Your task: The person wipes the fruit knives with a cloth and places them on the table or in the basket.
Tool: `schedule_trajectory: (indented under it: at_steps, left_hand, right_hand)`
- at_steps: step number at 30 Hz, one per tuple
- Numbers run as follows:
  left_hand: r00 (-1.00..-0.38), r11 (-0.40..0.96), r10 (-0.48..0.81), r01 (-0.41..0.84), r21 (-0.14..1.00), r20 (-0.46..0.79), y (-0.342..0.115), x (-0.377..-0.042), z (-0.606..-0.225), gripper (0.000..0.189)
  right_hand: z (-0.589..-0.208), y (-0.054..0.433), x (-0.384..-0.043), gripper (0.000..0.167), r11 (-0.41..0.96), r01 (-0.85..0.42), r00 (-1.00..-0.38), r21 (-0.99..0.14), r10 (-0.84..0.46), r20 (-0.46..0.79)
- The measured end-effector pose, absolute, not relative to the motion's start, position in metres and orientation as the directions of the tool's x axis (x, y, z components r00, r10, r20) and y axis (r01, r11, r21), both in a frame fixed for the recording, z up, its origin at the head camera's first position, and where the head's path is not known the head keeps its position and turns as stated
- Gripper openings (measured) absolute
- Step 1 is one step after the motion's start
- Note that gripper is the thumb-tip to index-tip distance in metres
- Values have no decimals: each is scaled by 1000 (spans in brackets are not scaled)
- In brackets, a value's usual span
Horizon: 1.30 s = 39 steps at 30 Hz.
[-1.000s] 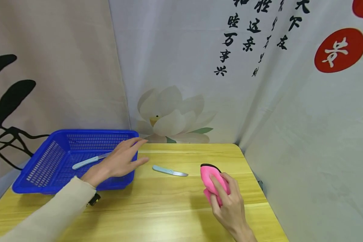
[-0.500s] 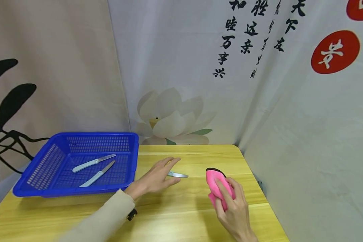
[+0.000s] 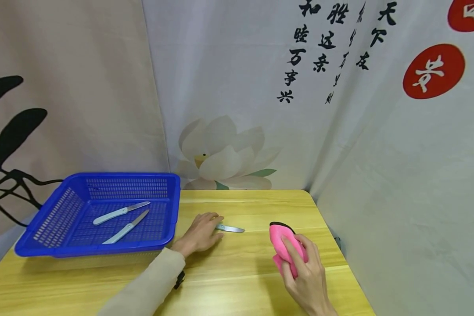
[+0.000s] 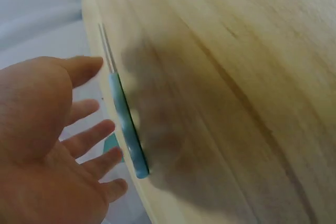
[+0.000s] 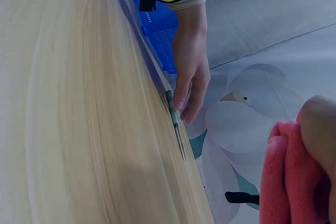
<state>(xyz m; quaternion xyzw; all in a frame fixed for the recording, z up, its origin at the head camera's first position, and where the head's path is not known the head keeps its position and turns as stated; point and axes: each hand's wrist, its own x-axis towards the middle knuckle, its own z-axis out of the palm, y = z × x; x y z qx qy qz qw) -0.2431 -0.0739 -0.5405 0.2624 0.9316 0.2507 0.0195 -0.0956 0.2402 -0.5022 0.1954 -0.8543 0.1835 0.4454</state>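
Observation:
A small knife with a pale blue handle (image 3: 233,228) lies on the wooden table, blade pointing right. My left hand (image 3: 200,232) is over its handle and hides most of it in the head view. In the left wrist view, the thumb and spread fingers of that hand (image 4: 42,129) are beside the knife (image 4: 127,124) and not closed on it. On the right, my right hand (image 3: 306,270) grips a folded pink cloth (image 3: 280,239) with a black edge, held up above the table. The right wrist view shows the cloth (image 5: 281,177) at the lower right.
A blue plastic basket (image 3: 98,251) stands at the table's left. Inside it lie two similar knives, an upper one (image 3: 116,213) and a lower one (image 3: 125,231). Behind the table (image 3: 237,281) hangs a printed curtain (image 3: 237,66).
My left hand has moved right from over the basket to the knife on the table, then lowered and drawn slightly back left. My right hand with the cloth has shifted slightly right and down.

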Motion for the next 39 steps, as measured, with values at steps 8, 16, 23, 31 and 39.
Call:
schedule_trajectory:
  at_steps: [8,16,23,31,39]
  left_hand:
    - [-859,792,489,511,333,154,-72,-244,-547,19]
    - [-870,810,455,494,316,191,-73,-235,-552,12]
    - [-859,772,449,512,377,247,-77,-216,-547,10]
    - [-860,684,389,510,521,331,-83,-183,-527,10]
    - [-892,675,283,446,588,351,-94,-145,-505,20]
  right_hand:
    - [-504,238,-95,58,849,-507,-534,-149,-174,827]
    - [-506,238,-97,60,845,-514,-536,-145,-184,824]
    - [-507,233,-100,60,828,-543,-533,-137,-215,818]
    - [-504,215,-109,56,787,-607,-490,-110,-262,831]
    - [-493,179,-119,41,727,-687,-395,-3,-369,842]
